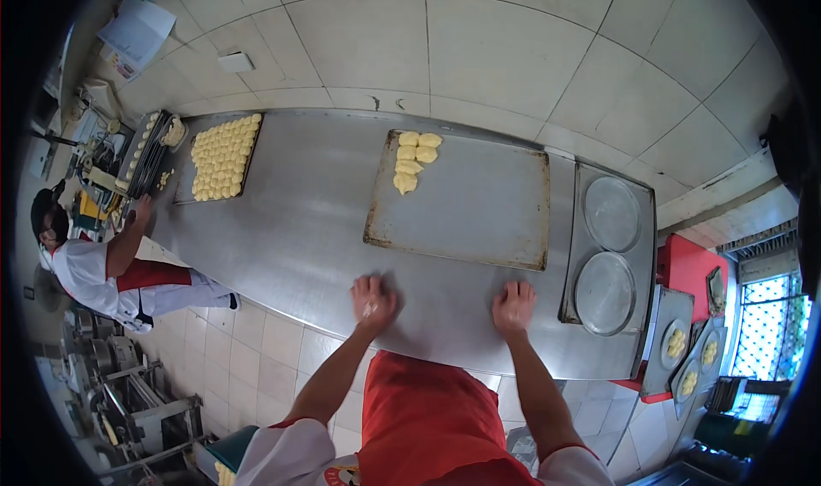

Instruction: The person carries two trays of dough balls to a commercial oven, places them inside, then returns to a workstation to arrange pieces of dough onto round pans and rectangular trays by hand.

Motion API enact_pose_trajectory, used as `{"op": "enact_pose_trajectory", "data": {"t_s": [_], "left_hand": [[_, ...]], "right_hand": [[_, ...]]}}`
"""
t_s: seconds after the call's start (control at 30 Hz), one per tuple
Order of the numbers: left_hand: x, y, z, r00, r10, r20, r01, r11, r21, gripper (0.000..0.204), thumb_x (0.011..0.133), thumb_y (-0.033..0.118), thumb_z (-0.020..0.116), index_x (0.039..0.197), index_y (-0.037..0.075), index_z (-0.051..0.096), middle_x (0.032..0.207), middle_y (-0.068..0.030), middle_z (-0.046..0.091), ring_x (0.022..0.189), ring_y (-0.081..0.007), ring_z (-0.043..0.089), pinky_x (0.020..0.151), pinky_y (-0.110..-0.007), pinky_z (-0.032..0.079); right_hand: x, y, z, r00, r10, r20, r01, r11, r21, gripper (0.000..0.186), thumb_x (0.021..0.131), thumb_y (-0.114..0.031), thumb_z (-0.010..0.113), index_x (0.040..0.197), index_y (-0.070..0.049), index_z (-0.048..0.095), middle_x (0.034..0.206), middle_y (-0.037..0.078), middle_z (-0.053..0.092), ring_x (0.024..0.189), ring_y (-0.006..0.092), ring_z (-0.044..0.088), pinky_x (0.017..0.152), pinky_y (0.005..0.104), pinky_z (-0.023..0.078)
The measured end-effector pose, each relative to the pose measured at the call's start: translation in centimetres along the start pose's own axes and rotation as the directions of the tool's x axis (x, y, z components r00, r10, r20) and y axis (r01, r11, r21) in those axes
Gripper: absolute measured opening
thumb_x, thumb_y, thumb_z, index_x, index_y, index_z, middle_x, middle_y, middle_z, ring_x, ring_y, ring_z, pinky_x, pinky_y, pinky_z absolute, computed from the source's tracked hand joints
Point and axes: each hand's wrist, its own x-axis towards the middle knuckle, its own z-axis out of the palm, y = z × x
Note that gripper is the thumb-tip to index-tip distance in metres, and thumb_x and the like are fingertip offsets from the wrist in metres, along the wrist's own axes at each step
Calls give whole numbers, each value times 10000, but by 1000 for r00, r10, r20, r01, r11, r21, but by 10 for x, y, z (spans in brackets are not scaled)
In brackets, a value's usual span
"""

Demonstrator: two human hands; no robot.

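Note:
My left hand (374,305) leans on the steel table (299,221) near its front edge, with pale smears on its back. Its fingers are apart and hold nothing. To the right, my right hand (514,306) also rests on the steel, fingers apart, with nothing in it. Just beyond both hands lies a worn rectangular baking tray (479,204). Several yellow dough pieces (407,166) sit together in its far left corner, some rounded and the nearest ones more ragged.
At the left stands a tray packed with dough balls (224,161). A co-worker (103,263) reaches onto the table's left end. Two round metal pans (605,293) lie on a tray at the right. Beyond them are a red table (688,272) and plates of dough (676,343).

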Motion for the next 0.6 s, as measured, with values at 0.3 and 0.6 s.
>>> {"op": "enact_pose_trajectory", "data": {"t_s": [0.3,0.6], "left_hand": [[-76,-8,-11,932,360,34,-350,921,-169,129,763,110,636,831,62,538,842,-151,557,832,-363,556,709,-501,452],[28,7,26,1000,-10,-3,9,976,-217,174,724,94,644,879,73,569,888,-142,555,930,-353,528,835,-475,410]], "right_hand": [[-94,-42,-13,952,-297,74,282,946,162,124,684,-94,658,787,-103,590,878,119,535,900,342,531,770,491,422],[-20,-39,58,987,133,87,-126,988,-90,179,756,-182,595,893,-72,558,945,188,533,1018,385,496,921,525,382]]}}
